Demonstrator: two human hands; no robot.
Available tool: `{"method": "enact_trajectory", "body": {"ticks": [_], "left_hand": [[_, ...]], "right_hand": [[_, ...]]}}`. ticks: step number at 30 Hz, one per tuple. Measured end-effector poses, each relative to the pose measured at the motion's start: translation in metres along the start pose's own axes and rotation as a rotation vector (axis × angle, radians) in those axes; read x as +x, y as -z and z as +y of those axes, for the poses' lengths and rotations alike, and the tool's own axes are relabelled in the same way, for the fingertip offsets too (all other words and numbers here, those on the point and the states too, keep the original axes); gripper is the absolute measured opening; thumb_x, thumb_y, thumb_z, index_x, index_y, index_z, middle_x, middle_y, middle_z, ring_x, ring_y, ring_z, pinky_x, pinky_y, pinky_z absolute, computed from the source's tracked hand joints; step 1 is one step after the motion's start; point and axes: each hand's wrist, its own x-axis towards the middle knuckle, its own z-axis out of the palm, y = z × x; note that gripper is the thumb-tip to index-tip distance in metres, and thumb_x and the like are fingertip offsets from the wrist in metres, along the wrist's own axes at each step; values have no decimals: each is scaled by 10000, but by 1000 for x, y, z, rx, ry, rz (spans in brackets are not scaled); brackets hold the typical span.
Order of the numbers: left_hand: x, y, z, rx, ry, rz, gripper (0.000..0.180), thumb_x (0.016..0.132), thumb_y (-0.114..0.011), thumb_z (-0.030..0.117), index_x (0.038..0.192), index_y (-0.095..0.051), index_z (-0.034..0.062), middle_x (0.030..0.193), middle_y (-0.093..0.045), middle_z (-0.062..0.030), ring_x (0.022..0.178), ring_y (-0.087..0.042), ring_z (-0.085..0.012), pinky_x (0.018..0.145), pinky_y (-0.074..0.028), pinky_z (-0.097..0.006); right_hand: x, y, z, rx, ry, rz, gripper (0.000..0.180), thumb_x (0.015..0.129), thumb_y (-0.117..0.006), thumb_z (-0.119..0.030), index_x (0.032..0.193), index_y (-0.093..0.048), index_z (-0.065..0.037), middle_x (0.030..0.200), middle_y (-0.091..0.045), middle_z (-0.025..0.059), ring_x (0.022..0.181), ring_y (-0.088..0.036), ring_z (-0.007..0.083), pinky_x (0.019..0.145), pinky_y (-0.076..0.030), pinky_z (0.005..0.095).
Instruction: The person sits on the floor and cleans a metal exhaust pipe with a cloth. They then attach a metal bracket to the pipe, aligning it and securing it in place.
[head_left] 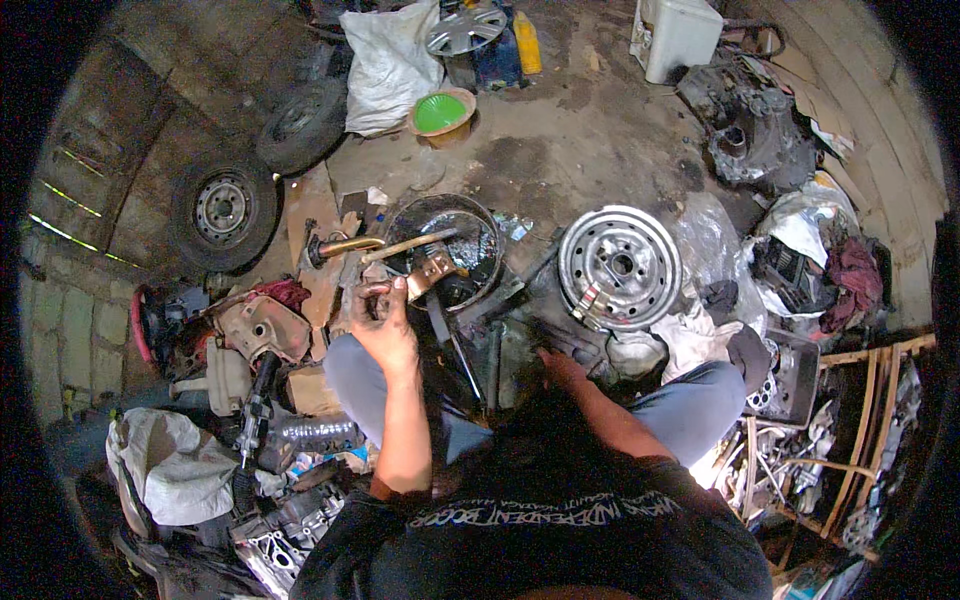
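Bracket held over basin, slip is the main risk

Left hand (pixel 383 335): thumb and fingers closed on the coppery bracket (pixel 432 268), up over the basin's near-left rim. Hold looks to be at one end only, rest of the bracket sticking out to the right. Basin (pixel 503 240) sits on the floor (pixel 575 150) ahead of the knees, glossy dark stuff inside, probably oily.

Right hand (pixel 557 368): low, in front of the lap, right of the basin. Fingers lost against dark clutter, so can't tell if they're apart, together or on something.

What could go wrong, my read:
- Bracket drops into the basin. Cause: end-only pinch, fingers likely greasy.
- Splash on the trousers (pixel 352 385). Cause: knee close to the basin's near-left edge.
- Snag or knock. Wooden stick (pixel 410 243) pokes over the basin's left rim, close to the left fingers; steel bar (pixel 458 350) slants from the near rim toward the lap. A sideways wrist move could catch either.
- Banded tool (pixel 588 308) lies at the wheel's near-left edge; a bump to the wheel (pixel 622 238) could shift it.
- Small parts lost. Cause: cardboard (pixel 315 205) and scrap crowd the basin's left side.
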Motion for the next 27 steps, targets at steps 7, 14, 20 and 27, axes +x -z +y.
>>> {"method": "enact_trajectory", "body": {"ticks": [7,14,20,27], "left_hand": [[-7,9,8,-18,70,44,220,826,-767,26,971,-602,15,896,-610,-19,810,-555,-96,747,-446,-234],[-3,9,13,34,26,-16,177,820,-756,-8,934,-624,16,881,-628,-21,810,-573,-101,757,-461,-246],[-14,-13,29,100,24,-134,120,806,-769,13,854,-660,29,817,-638,10,765,-541,-64,703,-429,-211],[-31,-18,46,125,-44,-432,115,763,-741,-45,852,-690,7,838,-687,-26,744,-594,-74,670,-459,-214]], "right_hand": [[-15,83,-77,81,18,-57,720,744,-747,-258,1369,-445,-68,1161,-620,250,1095,-586,440,920,-482,520],[-28,228,-150,200,-60,51,528,802,-731,-231,1248,-555,-10,1146,-645,234,1091,-598,421,911,-487,482],[-14,253,-140,593,79,564,383,858,-736,-204,1168,-644,1,1042,-707,170,1001,-653,342,918,-489,403],[-54,312,-208,1315,272,312,219,982,-574,-138,1121,-661,7,970,-665,36,928,-577,107,848,-460,275]]}}
